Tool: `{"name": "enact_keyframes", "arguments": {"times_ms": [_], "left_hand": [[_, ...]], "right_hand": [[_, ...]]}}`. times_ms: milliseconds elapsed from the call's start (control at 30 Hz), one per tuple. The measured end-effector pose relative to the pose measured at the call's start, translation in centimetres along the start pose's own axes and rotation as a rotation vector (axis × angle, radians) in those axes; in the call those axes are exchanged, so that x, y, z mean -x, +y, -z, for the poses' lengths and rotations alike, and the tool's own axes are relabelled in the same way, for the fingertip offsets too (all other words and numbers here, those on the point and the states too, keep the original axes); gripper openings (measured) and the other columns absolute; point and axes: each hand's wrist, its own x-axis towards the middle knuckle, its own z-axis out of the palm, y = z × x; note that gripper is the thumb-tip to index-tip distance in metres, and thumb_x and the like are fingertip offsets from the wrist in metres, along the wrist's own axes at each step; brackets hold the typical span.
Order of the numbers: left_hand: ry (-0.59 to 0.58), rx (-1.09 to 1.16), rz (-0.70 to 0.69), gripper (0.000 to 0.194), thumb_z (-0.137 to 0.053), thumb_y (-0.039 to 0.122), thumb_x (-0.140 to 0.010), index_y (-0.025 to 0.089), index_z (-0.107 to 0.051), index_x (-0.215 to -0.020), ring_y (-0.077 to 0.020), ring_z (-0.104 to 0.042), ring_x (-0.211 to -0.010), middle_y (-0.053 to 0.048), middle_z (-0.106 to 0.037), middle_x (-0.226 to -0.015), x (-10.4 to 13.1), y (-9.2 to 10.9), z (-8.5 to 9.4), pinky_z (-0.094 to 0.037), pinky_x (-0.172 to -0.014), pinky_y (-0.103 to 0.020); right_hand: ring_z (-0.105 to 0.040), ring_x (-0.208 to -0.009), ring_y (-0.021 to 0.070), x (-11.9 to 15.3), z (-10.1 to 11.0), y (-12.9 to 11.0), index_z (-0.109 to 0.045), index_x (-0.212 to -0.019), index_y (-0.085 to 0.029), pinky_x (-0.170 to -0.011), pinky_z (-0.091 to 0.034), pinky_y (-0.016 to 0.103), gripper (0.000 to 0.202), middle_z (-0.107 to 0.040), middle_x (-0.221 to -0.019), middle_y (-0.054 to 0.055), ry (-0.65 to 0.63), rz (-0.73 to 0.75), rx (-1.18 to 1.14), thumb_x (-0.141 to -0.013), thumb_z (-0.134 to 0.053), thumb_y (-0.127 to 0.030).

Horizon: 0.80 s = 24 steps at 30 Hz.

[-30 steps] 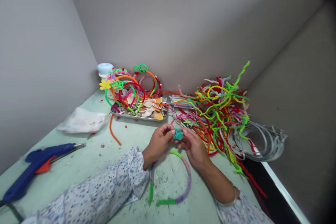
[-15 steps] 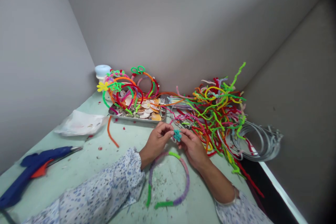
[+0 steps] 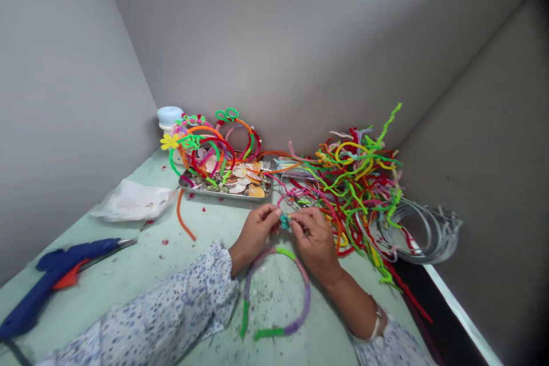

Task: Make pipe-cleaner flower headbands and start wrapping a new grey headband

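Observation:
Between my hands, above the table, is a small teal pipe-cleaner flower. My left hand pinches it from the left with thumb and forefinger. My right hand is closed in a pinch at its right side, where a tiny yellowish bit shows at the fingertips. Just below my hands lies a headband wrapped in green, pink and purple pipe cleaner, its open ends toward me. Most of the flower is covered by my fingers.
A metal tray of shells holds several finished headbands. Tangled pipe cleaners and bare grey hoops are at the right. A blue glue gun and a white plastic bag lie left; an orange pipe cleaner lies nearby.
My right hand has turned over the flower, its fingers now pinching at the flower's middle or right side. The flower has tilted and shows less. The headband on the table stays put.

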Motion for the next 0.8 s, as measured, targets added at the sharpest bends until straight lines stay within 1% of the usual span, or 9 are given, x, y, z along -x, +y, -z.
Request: {"name": "enact_keyframes", "arguments": {"times_ms": [100, 200, 333, 400, 500, 633, 700, 800], "left_hand": [[-0.004, -0.001, 0.031, 0.024, -0.054, 0.038, -0.081, 0.014, -0.055, -0.076, -0.0091, -0.046, -0.051, 0.003, -0.052, -0.055, -0.11, -0.33, 0.05, -0.035, -0.053, -0.021], [0.015, -0.036, 0.034, 0.023, -0.055, 0.037, -0.081, 0.014, -0.056, -0.078, -0.0089, -0.047, -0.051, 0.003, -0.053, -0.056, -0.10, -0.47, 0.01, -0.036, -0.053, -0.021], [0.077, -0.102, -0.015, 0.022, -0.054, 0.036, -0.081, 0.014, -0.057, -0.077, -0.0087, -0.046, -0.051, 0.003, -0.052, -0.058, -0.01, -0.56, -0.18, -0.036, -0.052, -0.021], [0.105, -0.148, -0.051, 0.021, -0.054, 0.035, -0.081, 0.014, -0.058, -0.077, -0.0092, -0.047, -0.054, 0.003, -0.053, -0.062, 0.03, -0.64, -0.26, -0.037, -0.053, -0.021], [0.111, -0.199, -0.083, 0.020, -0.054, 0.035, -0.082, 0.015, -0.059, -0.081, -0.0100, -0.050, -0.059, 0.001, -0.056, -0.068, 0.13, -0.70, -0.31, -0.039, -0.056, -0.022], [0.056, -0.175, -0.082, 0.020, -0.053, 0.032, -0.082, 0.015, -0.059, -0.089, -0.0104, -0.052, -0.062, -0.001, -0.060, -0.076, 0.39, -0.53, -0.28, -0.041, -0.058, -0.022], [0.026, -0.164, -0.087, 0.017, -0.053, 0.026, -0.081, 0.015, -0.059, -0.093, -0.0107, -0.053, -0.065, -0.002, -0.060, -0.080, 0.51, -0.45, -0.25, -0.042, -0.060, -0.022], [0.012, -0.171, -0.120, 0.018, -0.052, 0.017, -0.078, 0.016, -0.059, -0.095, -0.0116, -0.055, -0.071, -0.002, -0.061, -0.082, 0.55, -0.39, -0.22, -0.043, -0.065, -0.022]], "right_hand": [[-0.055, -0.079, 0.0161, 0.01, -0.02, 0.09, -0.066, -0.092, -0.021, -0.069, -0.046, 0.029, 0.015, -0.055, -0.087, 0.005, -0.024, -0.003, 0.021, -0.085, -0.053, -0.019], [-0.055, -0.078, 0.0160, -0.04, 0.05, -0.16, -0.065, -0.093, -0.020, -0.068, -0.046, 0.029, 0.015, -0.055, -0.087, 0.005, -0.037, -0.009, 0.018, -0.085, -0.053, -0.017], [-0.054, -0.072, 0.0149, 0.04, 0.10, -0.78, -0.061, -0.098, -0.019, -0.064, -0.047, 0.027, 0.016, -0.056, -0.086, 0.004, -0.070, -0.023, -0.011, -0.082, -0.055, -0.019], [-0.054, -0.069, 0.0146, 0.12, 0.03, -0.90, -0.061, -0.095, -0.019, -0.062, -0.046, 0.027, 0.014, -0.057, -0.083, 0.003, -0.078, -0.047, -0.013, -0.082, -0.056, -0.021], [-0.055, -0.070, 0.0153, 0.17, -0.09, -0.76, -0.062, -0.088, -0.019, -0.064, -0.046, 0.027, 0.010, -0.058, -0.079, 0.003, -0.060, -0.104, 0.001, -0.084, -0.054, -0.023], [-0.058, -0.072, 0.0161, 0.08, -0.18, -0.46, -0.063, -0.087, -0.019, -0.065, -0.046, 0.027, 0.011, -0.062, -0.081, 0.003, -0.052, -0.199, -0.062, -0.084, -0.053, -0.024], [-0.059, -0.070, 0.0161, 0.06, -0.23, -0.40, -0.063, -0.086, -0.019, -0.064, -0.046, 0.026, 0.012, -0.063, -0.080, 0.003, -0.050, -0.276, -0.124, -0.083, -0.053, -0.026], [-0.057, -0.062, 0.0151, 0.05, -0.34, -0.44, -0.062, -0.083, -0.019, -0.058, -0.045, 0.025, 0.014, -0.062, -0.072, 0.001, -0.066, -0.397, -0.234, -0.083, -0.053, -0.030]]}}
